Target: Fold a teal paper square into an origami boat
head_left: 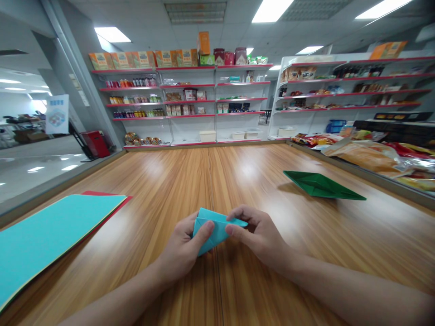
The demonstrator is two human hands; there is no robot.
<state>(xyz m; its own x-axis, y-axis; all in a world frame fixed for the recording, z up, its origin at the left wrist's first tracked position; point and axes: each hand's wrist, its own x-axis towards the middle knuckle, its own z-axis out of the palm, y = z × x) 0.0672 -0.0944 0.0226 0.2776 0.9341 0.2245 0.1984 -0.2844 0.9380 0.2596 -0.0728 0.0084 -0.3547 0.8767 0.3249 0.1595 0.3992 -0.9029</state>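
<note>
A piece of folded light-blue paper (217, 225) is held just above the wooden table (163, 176), near the middle. My left hand (185, 242) grips its left side, thumb pressed flat on the front face and fingers behind. At the right end, my right hand (256, 231) pinches a pointed corner between thumb and fingers. The paper has several layers, with a slit showing along its upper edge. Farther off to the right lies a folded dark-green paper shape (319, 184), long and pointed at both ends.
At the left, a stack of coloured paper sheets (64, 222) has light blue on top, with yellow and red edges showing. Packaged goods (367, 156) lie beyond the table's right edge. Stocked shelves (190, 67) stand behind the table.
</note>
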